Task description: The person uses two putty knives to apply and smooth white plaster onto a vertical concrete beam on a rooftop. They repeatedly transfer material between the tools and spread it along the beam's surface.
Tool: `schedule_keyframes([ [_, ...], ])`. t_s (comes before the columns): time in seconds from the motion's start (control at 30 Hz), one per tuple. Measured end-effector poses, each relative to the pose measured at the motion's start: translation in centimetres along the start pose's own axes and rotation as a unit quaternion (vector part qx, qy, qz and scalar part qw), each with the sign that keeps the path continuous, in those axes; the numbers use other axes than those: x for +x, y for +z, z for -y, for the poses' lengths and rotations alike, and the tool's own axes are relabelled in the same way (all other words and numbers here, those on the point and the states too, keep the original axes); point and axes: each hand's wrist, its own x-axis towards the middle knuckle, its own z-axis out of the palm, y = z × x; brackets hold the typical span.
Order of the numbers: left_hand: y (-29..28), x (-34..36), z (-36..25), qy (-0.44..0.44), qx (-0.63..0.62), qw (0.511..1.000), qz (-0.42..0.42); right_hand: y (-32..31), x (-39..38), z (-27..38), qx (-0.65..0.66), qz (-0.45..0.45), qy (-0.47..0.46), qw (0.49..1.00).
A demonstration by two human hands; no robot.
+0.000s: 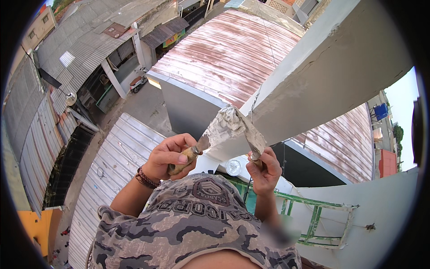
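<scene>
My left hand [166, 158], with a braided bracelet at the wrist, is closed around the wooden handle of a broad putty knife [183, 162]. Its blade points up and to the right and carries a thick heap of grey-white putty [230, 119]. My right hand [265, 172] grips the short handle of a second putty knife [256, 142], whose blade is also smeared with putty. The two blades meet at the top, pressed into the same heap. Just beyond them is the lower end of a plastered concrete beam [304, 89], with a rough crack line along its edge.
Below my right arm stands a green metal ladder [313, 219] beside a pale wall [380, 201]. A round clear object [233, 167] shows between my hands. Far below lie a rusty corrugated roof [224, 54], a white corrugated roof [121, 166] and a lane with a parked scooter [138, 81].
</scene>
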Motion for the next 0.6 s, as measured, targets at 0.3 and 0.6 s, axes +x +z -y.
schedule_keyframes([
  [0.3, 0.7, 0.5, -1.2, 0.03, 0.052, 0.998, 0.004, -2.0, -0.4, 0.0, -0.047, -0.025, 0.041, 0.998],
  [0.6, 1.8, 1.5, -0.6, 0.002, 0.106, 0.993, -0.046, 0.1, 0.3, 1.2, 0.121, -0.018, 0.121, 0.985],
])
